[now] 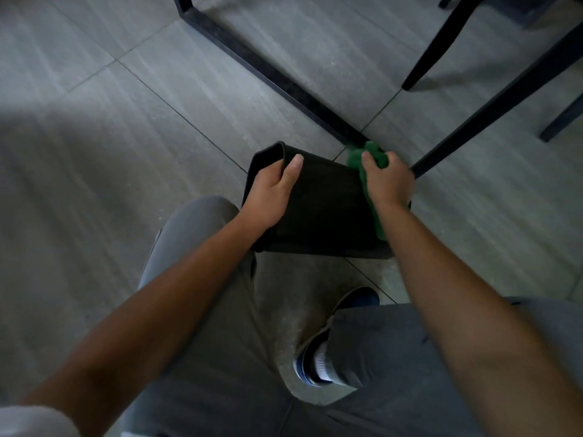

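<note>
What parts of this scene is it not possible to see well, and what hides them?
- Head view: fingers of the left hand, hidden behind the rim of the black bin.
- Head view: much of the green cloth, covered by the right hand and the bin.
- Head view: furniture above the black legs, cut off by the top edge.
- Head view: the bin's inside, too dark.

The left hand (271,192) is gripping a black bin (318,209) while the right hand (386,181) is pressing a green cloth (358,157) against it.
</note>
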`<state>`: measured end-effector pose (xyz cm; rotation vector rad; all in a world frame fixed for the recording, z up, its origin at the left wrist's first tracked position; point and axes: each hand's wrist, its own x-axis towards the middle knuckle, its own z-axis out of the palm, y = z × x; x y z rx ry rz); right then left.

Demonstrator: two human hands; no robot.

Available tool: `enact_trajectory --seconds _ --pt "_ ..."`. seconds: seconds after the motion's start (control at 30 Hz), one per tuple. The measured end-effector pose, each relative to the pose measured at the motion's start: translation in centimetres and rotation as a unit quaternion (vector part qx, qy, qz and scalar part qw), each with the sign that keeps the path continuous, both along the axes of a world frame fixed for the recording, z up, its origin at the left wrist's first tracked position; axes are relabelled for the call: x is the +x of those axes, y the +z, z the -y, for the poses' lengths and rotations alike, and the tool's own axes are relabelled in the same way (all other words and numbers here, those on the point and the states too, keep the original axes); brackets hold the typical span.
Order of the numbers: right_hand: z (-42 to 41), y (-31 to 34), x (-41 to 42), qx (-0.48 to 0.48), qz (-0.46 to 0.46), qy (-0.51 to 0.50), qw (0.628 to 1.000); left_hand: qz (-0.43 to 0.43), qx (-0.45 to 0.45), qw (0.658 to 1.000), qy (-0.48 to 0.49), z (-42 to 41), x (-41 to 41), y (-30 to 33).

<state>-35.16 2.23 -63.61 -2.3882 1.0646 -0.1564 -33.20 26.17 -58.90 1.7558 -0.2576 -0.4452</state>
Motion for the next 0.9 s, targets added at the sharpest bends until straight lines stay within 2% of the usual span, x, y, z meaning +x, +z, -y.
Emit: enact_trajectory --seconds 0.1,0.2,0.27,0.37,0.47,0.53,0.63,0.7,0.8,0.9 --pt "4.7 0.6 -1.6 0.005 -0.071 -0.020 0.997 0.007 0.018 1.000 -0.022 0.3 -0.1 0.0" --pt "5.6 2.5 -2.0 0.082 -0.020 -0.071 0.994 0.011 0.030 0.999 -0.029 0.1 0.3 -0.3" --pt "4.3 4.5 -0.7 0.112 0.049 -0.038 0.992 0.011 0.029 0.999 -0.030 0.5 0.8 -0.2" --pt "-0.2 7.9 1.1 0.109 0.131 0.070 0.983 0.026 0.032 0.999 -0.034 1.6 0.9 0.1" --pt "-3.9 8.0 1.4 0.078 0.102 0.177 0.976 0.048 0.029 0.998 -0.028 2.1 0.9 -0.2" --pt "-4.4 6.4 1.1 0.036 0.074 0.190 0.978 0.053 0.037 0.998 -0.019 2.0 1.0 -0.1" --pt "-2.7 4.2 -0.2 -0.034 0.047 0.151 0.987 0.052 0.048 0.997 -0.017 1.3 1.3 0.1" --pt "-1.0 3.6 -1.2 -0.038 0.002 0.119 0.992 0.048 0.051 0.997 -0.033 1.1 1.5 0.2" --pt "0.9 4.2 -1.7 0.019 -0.016 0.027 0.999 0.044 0.052 0.996 -0.059 0.9 2.0 1.4" --pt "0.9 7.4 -0.3 0.130 0.093 -0.037 0.986 0.031 0.045 0.997 -0.055 1.0 3.4 3.4"
